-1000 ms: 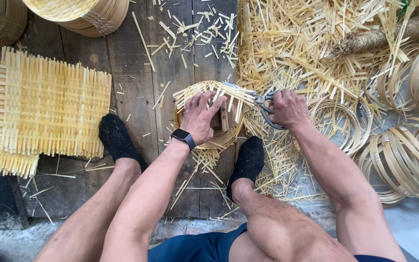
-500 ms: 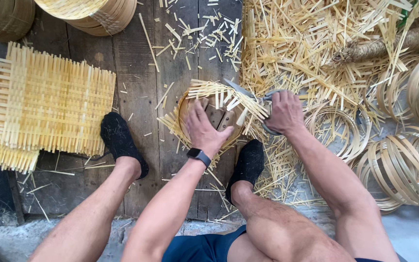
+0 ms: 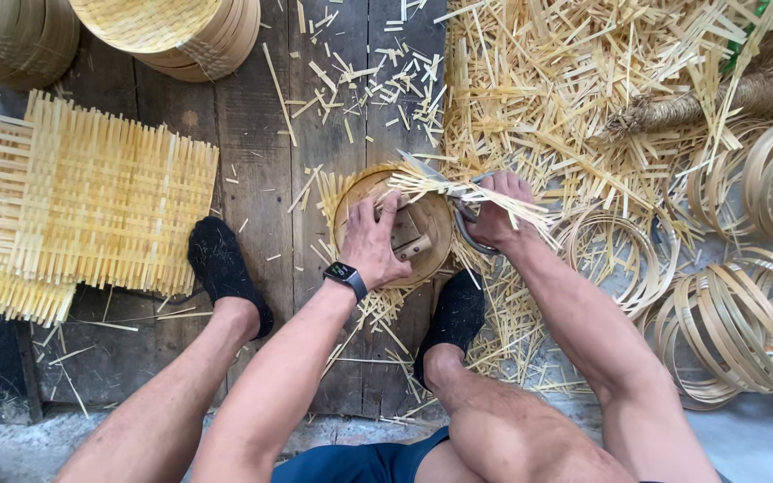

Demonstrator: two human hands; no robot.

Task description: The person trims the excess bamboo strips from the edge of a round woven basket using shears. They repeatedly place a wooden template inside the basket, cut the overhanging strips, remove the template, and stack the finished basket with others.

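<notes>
Bamboo, pale and thin, makes up the round woven basket (image 3: 393, 224) lying on the plank floor (image 3: 261, 170) between the person's black-socked feet (image 3: 225, 268). The left hand (image 3: 376, 240) presses flat inside the basket, fingers spread, while the right hand (image 3: 496, 213), at the basket's right rim, is closed around the handles of scissors (image 3: 458, 199) among the loose splint ends. It looks light, springy and easily cracked at its frayed edge, so the stiffer hoop rim seems the safest place to grip.
</notes>
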